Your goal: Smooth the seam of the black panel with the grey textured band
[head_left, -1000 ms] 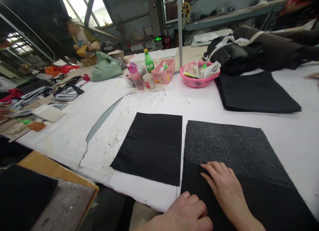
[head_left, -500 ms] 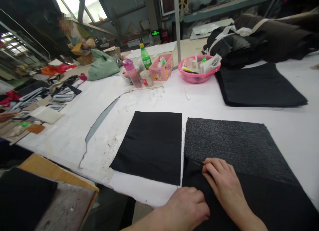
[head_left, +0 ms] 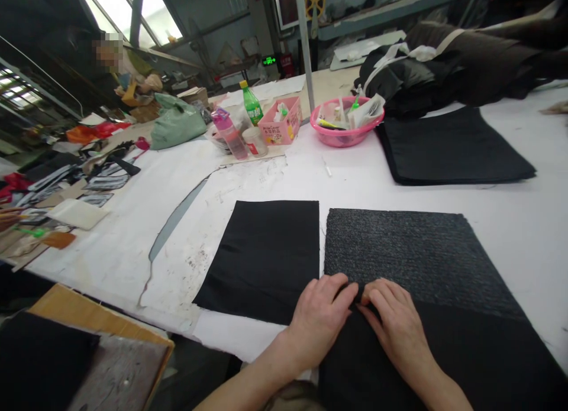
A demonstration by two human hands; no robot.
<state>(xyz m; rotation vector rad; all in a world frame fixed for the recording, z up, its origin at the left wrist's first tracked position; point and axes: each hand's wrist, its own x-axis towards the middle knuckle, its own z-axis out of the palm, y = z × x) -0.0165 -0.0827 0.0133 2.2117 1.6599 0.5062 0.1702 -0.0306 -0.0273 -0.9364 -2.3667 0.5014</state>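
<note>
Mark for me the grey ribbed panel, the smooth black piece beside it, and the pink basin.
grey ribbed panel (head_left: 399,251), head view, middle of its bare upper part.
smooth black piece (head_left: 266,257), head view, its centre.
pink basin (head_left: 344,140), head view, its front wall.

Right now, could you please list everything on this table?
grey textured panel: one, dark grey, front right
black layer: one, black, over the panel's near part
black rectangle: one, black, left of the panel
black stack: one, black, far right
pink basin: one, pink, back centre
pink box: one, pink, left of the basin
green bottle: one, green, beside the box
pink bottle: one, pink, left of the box
green bag: one, pale green, back left
table cover: one, white, beneath everything
left hand: one, bare, fingertips at the black layer's edge
right hand: one, bare, flat on the black layer
</note>
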